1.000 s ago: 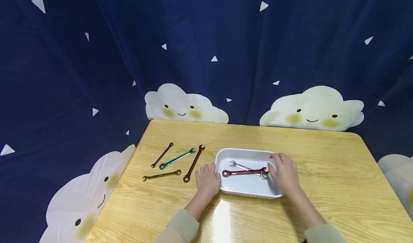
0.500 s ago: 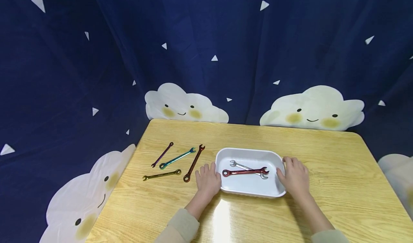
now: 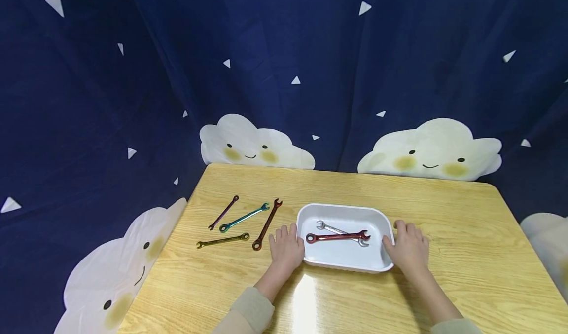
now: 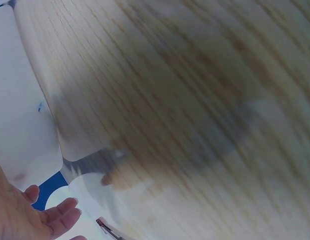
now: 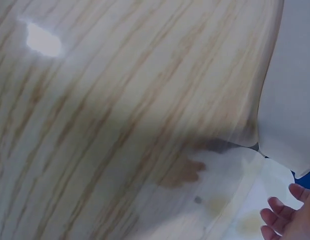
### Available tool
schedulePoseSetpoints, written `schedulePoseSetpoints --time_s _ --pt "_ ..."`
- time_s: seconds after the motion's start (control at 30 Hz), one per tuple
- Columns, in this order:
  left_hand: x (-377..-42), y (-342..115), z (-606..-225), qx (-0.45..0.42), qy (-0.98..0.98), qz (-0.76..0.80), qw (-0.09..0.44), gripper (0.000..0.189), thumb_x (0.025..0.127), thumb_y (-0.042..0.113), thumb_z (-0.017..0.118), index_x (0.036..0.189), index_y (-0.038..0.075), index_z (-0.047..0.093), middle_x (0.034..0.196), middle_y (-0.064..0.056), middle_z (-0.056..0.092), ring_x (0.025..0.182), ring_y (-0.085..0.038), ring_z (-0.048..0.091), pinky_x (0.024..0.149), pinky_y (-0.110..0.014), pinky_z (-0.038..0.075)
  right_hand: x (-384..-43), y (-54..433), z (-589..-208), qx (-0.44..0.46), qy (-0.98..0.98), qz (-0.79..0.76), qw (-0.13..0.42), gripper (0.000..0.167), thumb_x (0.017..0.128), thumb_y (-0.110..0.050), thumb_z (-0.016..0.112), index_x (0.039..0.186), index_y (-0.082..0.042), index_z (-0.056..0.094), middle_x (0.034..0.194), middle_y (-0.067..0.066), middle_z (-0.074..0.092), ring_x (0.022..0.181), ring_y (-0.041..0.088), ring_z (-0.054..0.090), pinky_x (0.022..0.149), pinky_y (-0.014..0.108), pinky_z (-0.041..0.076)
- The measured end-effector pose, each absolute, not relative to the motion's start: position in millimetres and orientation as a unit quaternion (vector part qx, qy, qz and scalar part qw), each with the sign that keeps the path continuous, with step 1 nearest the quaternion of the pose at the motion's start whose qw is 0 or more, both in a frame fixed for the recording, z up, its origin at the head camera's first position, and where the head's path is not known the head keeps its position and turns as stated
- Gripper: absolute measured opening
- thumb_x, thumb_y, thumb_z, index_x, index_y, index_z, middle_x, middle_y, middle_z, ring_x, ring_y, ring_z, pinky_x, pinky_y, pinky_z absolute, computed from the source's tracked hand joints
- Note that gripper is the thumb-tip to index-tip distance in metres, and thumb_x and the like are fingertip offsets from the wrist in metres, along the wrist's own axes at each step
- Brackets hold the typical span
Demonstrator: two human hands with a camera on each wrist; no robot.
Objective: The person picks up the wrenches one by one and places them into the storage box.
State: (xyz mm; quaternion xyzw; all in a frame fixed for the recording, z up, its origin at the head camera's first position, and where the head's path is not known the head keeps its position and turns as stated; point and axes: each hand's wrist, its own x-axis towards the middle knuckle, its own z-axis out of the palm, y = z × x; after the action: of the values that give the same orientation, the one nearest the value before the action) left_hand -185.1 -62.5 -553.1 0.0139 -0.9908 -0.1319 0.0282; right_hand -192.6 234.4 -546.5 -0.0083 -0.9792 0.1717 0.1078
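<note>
A white plastic tray [image 3: 346,262] rests on the table with two wrenches inside. A red wrench [image 3: 337,237] lies across a silver wrench [image 3: 333,229]. My left hand [image 3: 286,247] is at the tray's left end, fingers pointing forward and loosely extended. At the right end is my right hand [image 3: 409,249], its thumb at the rim and its fingers spread outside the wall. Both wrist views show relaxed fingers [image 4: 62,217] beside the tray's side wall [image 5: 287,80], holding no wrench.
Left of the tray lie a dark red wrench [image 3: 267,224], a teal wrench [image 3: 244,217], a purple wrench [image 3: 223,213] and a yellow-gold wrench [image 3: 223,241]. The wooden table [image 3: 466,240] ends at a dark blue curtain [image 3: 284,43] with cloud shapes.
My right hand has moved right, from over the tray's interior to the outside of its right end, uncovering the rim there. The left hand, the tray and the wrenches stay in place.
</note>
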Motion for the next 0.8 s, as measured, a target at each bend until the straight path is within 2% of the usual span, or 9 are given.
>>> schedulePoseSetpoints --time_s 0.37,0.8 --pt "-184.7 -62.4 -554.8 0.016 -0.991 -0.134 0.022 0.034 0.089 0.028 0.041 0.118 0.01 0.046 0.103 -0.013 0.049 0.099 -0.031 0.044 0.09 -0.052 0.03 -190.5 234.1 -548.6 -0.024 -0.986 0.157 0.049 0.036 0.087 -0.031 0.049 0.11 -0.004 0.046 0.105 0.03 0.046 0.094 0.047 0.044 0.078 0.058 0.031" --pt "-184.4 -63.0 -553.5 0.009 -0.991 -0.131 0.021 0.033 0.089 0.027 0.042 0.117 0.009 0.046 0.103 -0.013 0.049 0.099 -0.031 0.043 0.09 -0.053 0.029 -190.4 233.1 -550.0 -0.009 -0.988 0.14 0.059 0.035 0.088 -0.028 0.046 0.113 -0.004 0.046 0.097 0.025 0.048 0.091 0.045 0.046 0.078 0.058 0.031"
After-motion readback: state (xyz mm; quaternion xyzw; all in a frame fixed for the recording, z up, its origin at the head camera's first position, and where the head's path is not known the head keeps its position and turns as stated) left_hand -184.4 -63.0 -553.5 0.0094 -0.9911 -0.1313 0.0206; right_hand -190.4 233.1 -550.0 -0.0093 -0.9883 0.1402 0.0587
